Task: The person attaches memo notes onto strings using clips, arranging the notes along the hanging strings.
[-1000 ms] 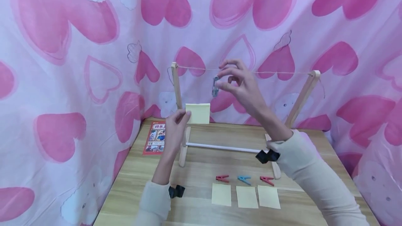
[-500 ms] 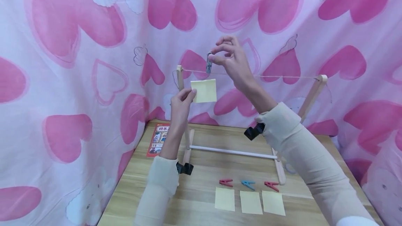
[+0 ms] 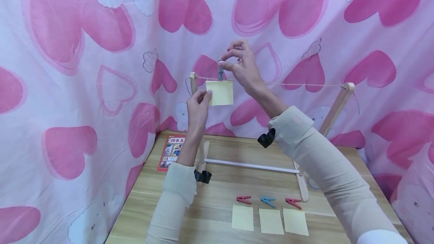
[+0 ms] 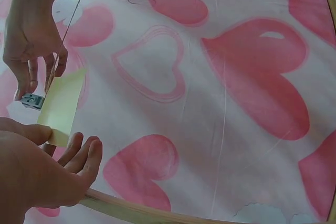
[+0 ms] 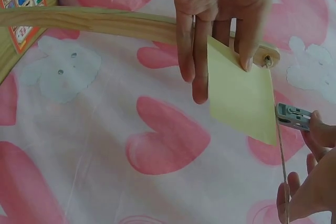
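My left hand point(image 3: 197, 110) pinches a pale yellow sticky note point(image 3: 222, 93) by its left side, holding it upright with its top edge at the string point(image 3: 288, 84). Between thumb and finger, my right hand point(image 3: 245, 67) pinches a grey clothespin point(image 3: 220, 73) by its handle end. The clothespin points down, its tip right at the note's top edge. In the right wrist view the clothespin point(image 5: 294, 117) meets the string beside the note point(image 5: 241, 95). The left wrist view has the note point(image 4: 62, 108) between both hands, with the clothespin point(image 4: 32, 100) at its upper edge.
The string runs between a left wooden post point(image 3: 193, 83) and a right wooden post point(image 3: 335, 110), joined low by a white rod point(image 3: 251, 166). Two red clothespins point(image 3: 243, 199) and a blue one point(image 3: 268, 202) lie above three yellow notes point(image 3: 242, 217). A red-bordered booklet point(image 3: 168, 151) lies back left.
Both hands have risen from below the string. The left hand has brought the note up to the string, and the right hand has shifted left and lowered the clothespin onto the note's top edge.
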`<state>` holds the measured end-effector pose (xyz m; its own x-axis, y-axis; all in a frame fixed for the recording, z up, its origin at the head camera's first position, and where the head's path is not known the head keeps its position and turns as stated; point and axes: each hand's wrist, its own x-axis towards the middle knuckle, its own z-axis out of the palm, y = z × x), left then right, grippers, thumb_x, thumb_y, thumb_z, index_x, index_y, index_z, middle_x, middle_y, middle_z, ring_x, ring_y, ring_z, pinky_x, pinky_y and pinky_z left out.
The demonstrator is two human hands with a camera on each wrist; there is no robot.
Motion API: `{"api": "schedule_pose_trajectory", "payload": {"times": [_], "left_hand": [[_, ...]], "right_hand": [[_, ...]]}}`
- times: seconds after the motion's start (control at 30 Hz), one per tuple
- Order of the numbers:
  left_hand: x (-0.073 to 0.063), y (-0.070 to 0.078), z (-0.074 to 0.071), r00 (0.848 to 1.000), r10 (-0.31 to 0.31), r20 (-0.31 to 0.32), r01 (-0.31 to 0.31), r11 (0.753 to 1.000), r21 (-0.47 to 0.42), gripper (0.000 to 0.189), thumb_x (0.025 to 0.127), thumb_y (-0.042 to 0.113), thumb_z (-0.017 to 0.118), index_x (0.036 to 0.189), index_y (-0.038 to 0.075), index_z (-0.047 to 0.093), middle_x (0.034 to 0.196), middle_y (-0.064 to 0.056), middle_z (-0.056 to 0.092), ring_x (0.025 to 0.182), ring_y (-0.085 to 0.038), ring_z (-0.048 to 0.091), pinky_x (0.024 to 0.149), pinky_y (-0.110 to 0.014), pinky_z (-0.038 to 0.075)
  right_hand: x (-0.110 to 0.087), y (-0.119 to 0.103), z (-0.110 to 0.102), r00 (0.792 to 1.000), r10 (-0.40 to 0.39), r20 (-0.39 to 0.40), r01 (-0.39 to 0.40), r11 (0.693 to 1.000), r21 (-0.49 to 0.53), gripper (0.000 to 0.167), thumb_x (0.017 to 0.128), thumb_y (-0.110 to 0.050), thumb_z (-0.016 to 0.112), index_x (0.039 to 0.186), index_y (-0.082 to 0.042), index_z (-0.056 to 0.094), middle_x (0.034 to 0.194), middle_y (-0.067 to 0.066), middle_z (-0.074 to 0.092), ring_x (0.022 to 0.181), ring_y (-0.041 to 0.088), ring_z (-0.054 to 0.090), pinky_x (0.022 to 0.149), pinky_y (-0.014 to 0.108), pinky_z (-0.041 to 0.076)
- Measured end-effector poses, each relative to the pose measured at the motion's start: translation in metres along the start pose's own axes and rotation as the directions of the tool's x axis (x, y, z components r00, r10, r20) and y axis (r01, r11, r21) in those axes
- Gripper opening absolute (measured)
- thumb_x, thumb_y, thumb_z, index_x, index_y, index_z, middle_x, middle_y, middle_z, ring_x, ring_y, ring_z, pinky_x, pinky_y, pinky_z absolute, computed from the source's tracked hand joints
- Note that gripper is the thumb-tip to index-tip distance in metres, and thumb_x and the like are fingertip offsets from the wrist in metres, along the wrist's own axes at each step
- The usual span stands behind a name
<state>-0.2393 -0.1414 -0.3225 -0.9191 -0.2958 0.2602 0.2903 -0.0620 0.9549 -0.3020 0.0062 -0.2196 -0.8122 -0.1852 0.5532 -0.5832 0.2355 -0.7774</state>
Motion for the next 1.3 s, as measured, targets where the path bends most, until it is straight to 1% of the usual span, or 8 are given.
{"api": "schedule_pose_trajectory", "payload": {"times": [0.17,0.27,0.47,0.6,0.73,1.0,1.13,1.3], "left_hand": [[0.0,0.003,0.0,1.0,0.006,0.006,-0.006,1.0,-0.012,0.028,0.113,0.014,0.062,0.131,-0.004,0.072,0.13,-0.021,0.072,0.117,-0.023,0.067,0.111,-0.038,0.054],[0.0,0.006,0.0,1.0,0.005,0.011,-0.004,1.0,-0.009,0.028,0.113,0.015,0.062,0.133,-0.003,0.072,0.13,-0.019,0.072,0.117,-0.022,0.066,0.112,-0.039,0.054],[0.001,0.007,0.001,1.0,0.014,0.027,-0.014,1.0,-0.014,0.029,0.114,0.016,0.06,0.134,-0.003,0.071,0.131,-0.019,0.071,0.12,-0.024,0.066,0.113,-0.04,0.053],[0.001,0.006,0.001,0.999,0.023,0.035,-0.022,1.0,-0.009,0.03,0.115,0.016,0.06,0.136,-0.003,0.07,0.134,-0.02,0.07,0.124,-0.027,0.067,0.115,-0.041,0.053],[0.002,0.004,0.002,0.999,0.028,0.039,-0.028,1.0,0.007,0.031,0.115,0.017,0.059,0.136,-0.003,0.069,0.134,-0.02,0.071,0.126,-0.029,0.068,0.116,-0.042,0.054],[0.0,0.004,0.002,0.999,0.036,0.026,-0.037,0.999,0.038,0.029,0.115,0.016,0.058,0.135,-0.003,0.07,0.13,-0.02,0.071,0.12,-0.027,0.068,0.111,-0.041,0.055],[0.002,0.001,0.002,0.999,0.026,0.023,-0.027,0.999,0.027,0.028,0.115,0.013,0.057,0.133,-0.005,0.069,0.129,-0.022,0.071,0.12,-0.028,0.069,0.109,-0.04,0.057],[0.003,-0.005,0.003,0.999,-0.017,0.037,0.018,0.999,-0.029,0.029,0.115,0.01,0.057,0.135,-0.009,0.066,0.131,-0.029,0.071,0.123,-0.038,0.072,0.104,-0.039,0.062]], "right_hand": [[-0.001,0.0,0.004,1.0,-0.013,0.007,0.013,1.0,-0.013,0.014,0.093,0.0,0.081,0.104,0.008,0.08,0.121,-0.006,0.05,0.13,0.013,0.046,0.102,0.031,0.034],[-0.001,-0.001,0.005,1.0,-0.015,0.014,0.015,1.0,-0.026,0.014,0.093,-0.001,0.081,0.104,0.007,0.081,0.121,-0.006,0.049,0.13,0.014,0.045,0.102,0.032,0.034],[-0.003,-0.002,0.008,0.998,-0.012,0.054,0.015,0.998,-0.057,0.014,0.094,-0.003,0.082,0.105,0.007,0.081,0.121,-0.003,0.049,0.134,0.017,0.045,0.108,0.037,0.036],[-0.006,-0.001,0.008,0.995,-0.011,0.098,0.021,0.995,-0.097,0.017,0.096,-0.006,0.082,0.106,0.008,0.081,0.123,0.002,0.049,0.133,0.021,0.045,0.113,0.039,0.037],[-0.008,-0.001,0.006,0.993,0.005,0.122,0.01,0.993,-0.116,0.02,0.097,-0.008,0.082,0.109,0.008,0.081,0.127,0.007,0.049,0.135,0.023,0.044,0.118,0.042,0.036],[-0.008,-0.002,0.003,0.986,0.053,0.158,-0.021,0.98,-0.197,0.026,0.099,-0.014,0.081,0.119,0.003,0.08,0.137,0.012,0.05,0.139,0.026,0.043,0.122,0.047,0.037],[-0.008,-0.001,0.001,0.98,0.059,0.189,-0.014,0.973,-0.23,0.03,0.1,-0.015,0.08,0.123,0.004,0.079,0.144,0.015,0.05,0.141,0.029,0.043,0.122,0.051,0.038],[-0.009,0.0,0.0,0.975,0.061,0.212,0.0,0.961,-0.276,0.033,0.1,-0.017,0.08,0.126,0.003,0.078,0.15,0.018,0.052,0.146,0.033,0.044,0.123,0.052,0.038]]}}
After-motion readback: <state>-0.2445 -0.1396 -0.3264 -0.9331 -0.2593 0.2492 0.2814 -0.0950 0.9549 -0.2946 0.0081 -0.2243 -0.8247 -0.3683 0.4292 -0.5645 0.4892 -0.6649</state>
